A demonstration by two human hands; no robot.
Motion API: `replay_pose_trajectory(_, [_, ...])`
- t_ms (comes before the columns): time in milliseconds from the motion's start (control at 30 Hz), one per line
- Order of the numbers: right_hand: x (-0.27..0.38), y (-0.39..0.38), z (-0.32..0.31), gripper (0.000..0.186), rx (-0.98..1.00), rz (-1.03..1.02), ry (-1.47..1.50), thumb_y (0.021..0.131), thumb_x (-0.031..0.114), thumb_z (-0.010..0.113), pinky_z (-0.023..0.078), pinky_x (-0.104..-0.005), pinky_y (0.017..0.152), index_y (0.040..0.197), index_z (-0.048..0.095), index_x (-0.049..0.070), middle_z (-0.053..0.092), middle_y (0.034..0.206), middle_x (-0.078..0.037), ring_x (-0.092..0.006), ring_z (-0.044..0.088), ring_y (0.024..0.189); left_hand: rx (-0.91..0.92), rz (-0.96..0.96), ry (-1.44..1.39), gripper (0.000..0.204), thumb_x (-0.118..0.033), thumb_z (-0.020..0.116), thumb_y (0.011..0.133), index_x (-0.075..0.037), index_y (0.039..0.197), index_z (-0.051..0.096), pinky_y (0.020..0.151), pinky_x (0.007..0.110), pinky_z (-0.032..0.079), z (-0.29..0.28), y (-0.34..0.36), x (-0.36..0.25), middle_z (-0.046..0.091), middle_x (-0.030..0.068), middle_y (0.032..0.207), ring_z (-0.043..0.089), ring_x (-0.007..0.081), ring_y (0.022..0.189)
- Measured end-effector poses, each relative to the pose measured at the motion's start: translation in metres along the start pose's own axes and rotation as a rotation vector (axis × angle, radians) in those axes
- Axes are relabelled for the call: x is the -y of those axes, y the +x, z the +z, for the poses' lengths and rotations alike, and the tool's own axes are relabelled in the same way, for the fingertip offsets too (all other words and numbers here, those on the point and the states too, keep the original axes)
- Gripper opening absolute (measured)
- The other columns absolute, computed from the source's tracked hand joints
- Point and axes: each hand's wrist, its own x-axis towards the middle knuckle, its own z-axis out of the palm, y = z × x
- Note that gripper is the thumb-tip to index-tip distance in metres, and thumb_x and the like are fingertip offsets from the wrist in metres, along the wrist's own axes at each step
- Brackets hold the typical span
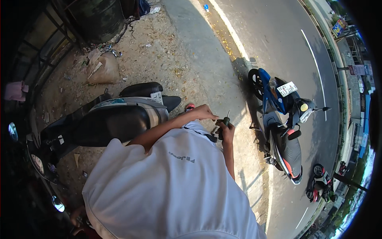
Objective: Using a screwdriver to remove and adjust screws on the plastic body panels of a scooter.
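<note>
My right hand is closed around a dark green screwdriver-like tool, held in front of my waist. Its thin metal shaft points up and away from me. Just to the left, my left hand has its fingers bent and drawn together, with the fingertips close to the tool's side. Whether something small is between them is too fine to make out. Under my hands, part of a black strap shows at the hem of my white shirt.
A parked motor scooter with a black seat stands close on my left. To the right, a blue and black scooter stands at the road edge. Further off are another motorbike, a stuffed sack and a dark barrel.
</note>
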Motion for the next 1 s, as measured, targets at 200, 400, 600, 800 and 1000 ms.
replay_pose_trajectory(200, [0.081, 0.112, 0.004, 0.014, 0.182, -0.19, -0.211, 0.074, 0.011, 0.058, 0.032, -0.0215, 0.039, 0.076, 0.064, -0.002, 0.054, 0.055, -0.003, -0.0072, 0.043, 0.041, -0.21, 0.159, 0.022, 0.031, -0.031, 0.067, 0.07, -0.001, 0.064, 0.066, 0.043, 0.03, 0.033, -0.046, 0.085, -0.045, 0.048, 0.0032, 0.045, 0.042, 0.0116, 0.043])
replay_pose_trajectory(400, [0.118, 0.204, 0.037, 0.015, 0.357, -0.154, -0.472, 0.071, 0.012, 0.059, 0.037, -0.0232, 0.043, 0.075, 0.065, -0.001, 0.056, 0.057, -0.004, -0.0101, 0.049, 0.044, -0.407, 0.022, -0.208, 0.032, -0.028, 0.068, 0.068, -0.003, 0.05, 0.058, 0.037, 0.03, 0.028, -0.1, 0.124, -0.052, 0.045, 0.0014, 0.042, 0.038, 0.011, 0.038])
replay_pose_trajectory(600, [0.171, 0.317, 0.095, 0.015, 0.766, -0.242, -0.594, 0.074, 0.012, 0.06, 0.037, -0.0219, 0.042, 0.078, 0.065, -0.001, 0.06, 0.063, -0.004, -0.0085, 0.049, 0.046, -0.549, 0.106, -0.505, 0.03, -0.024, 0.068, 0.07, -0.01, 0.05, 0.049, 0.034, 0.026, 0.022, -0.166, 0.172, -0.047, 0.038, -0.0028, 0.042, 0.032, 0.0084, 0.035])
replay_pose_trajectory(800, [0.288, 0.389, 0.168, 0.011, 1.232, -0.14, -0.693, 0.073, 0.01, 0.059, 0.034, -0.0195, 0.037, 0.077, 0.063, 0.0, 0.059, 0.061, -0.005, -0.0081, 0.05, 0.043, -0.332, 0.351, -1.205, 0.02, -0.02, 0.068, 0.074, -0.009, 0.066, 0.053, 0.044, 0.022, 0.023, -0.243, 0.171, -0.091, 0.035, -0.0062, 0.055, 0.028, 0.005, 0.047])
replay_pose_trajectory(1000, [0.35, 0.429, 0.244, 0.007, 1.617, -0.01, -0.971, 0.071, 0.009, 0.065, 0.034, -0.0186, 0.037, 0.068, 0.062, 0.003, 0.06, 0.06, -0.004, -0.0077, 0.053, 0.046, -0.229, 0.62, -1.235, 0.01, -0.013, 0.061, 0.08, -0.003, 0.082, 0.061, 0.046, 0.02, 0.023, -0.281, 0.157, -0.115, 0.036, -0.0058, 0.057, 0.028, 0.0038, 0.048])
